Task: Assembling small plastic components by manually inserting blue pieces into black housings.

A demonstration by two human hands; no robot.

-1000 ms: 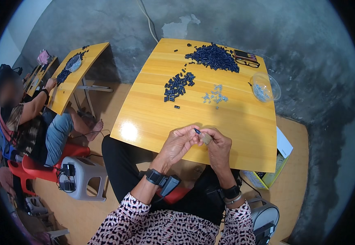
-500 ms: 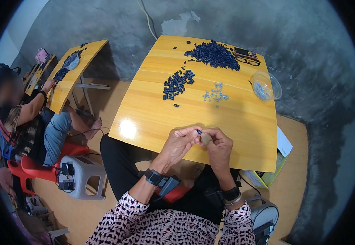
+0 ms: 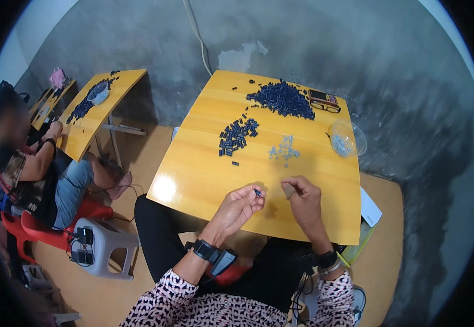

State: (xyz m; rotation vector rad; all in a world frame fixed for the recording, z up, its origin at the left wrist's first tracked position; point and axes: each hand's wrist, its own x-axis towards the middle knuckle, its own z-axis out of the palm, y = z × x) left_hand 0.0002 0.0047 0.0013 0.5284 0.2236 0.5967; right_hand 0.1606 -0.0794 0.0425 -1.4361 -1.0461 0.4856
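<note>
Between the fingertips of my left hand (image 3: 239,204) is a small dark cylindrical piece (image 3: 257,192), one end turned up. My right hand (image 3: 305,204), apart from it and to its right, pinches a small flat tan piece (image 3: 289,189) whose kind I cannot make out. Both hands are over the table's near edge. Beyond them lie a loose group of dark cylindrical pieces (image 3: 237,137), one single piece (image 3: 235,163) nearer to me, and a small scatter of shiny silvery bits (image 3: 284,148).
On the wooden table (image 3: 193,180), a large heap of dark pieces (image 3: 283,101) lies at the back, beside eyeglasses (image 3: 325,107) and a keypad device (image 3: 322,97). A clear bowl (image 3: 351,139) with silvery bits sits at the right edge. Another person (image 3: 27,158) works at a table (image 3: 92,128) on the left.
My hands have parted: the right has moved away to the right with the tan piece, while the left keeps the dark piece. The whole view has shifted slightly.
</note>
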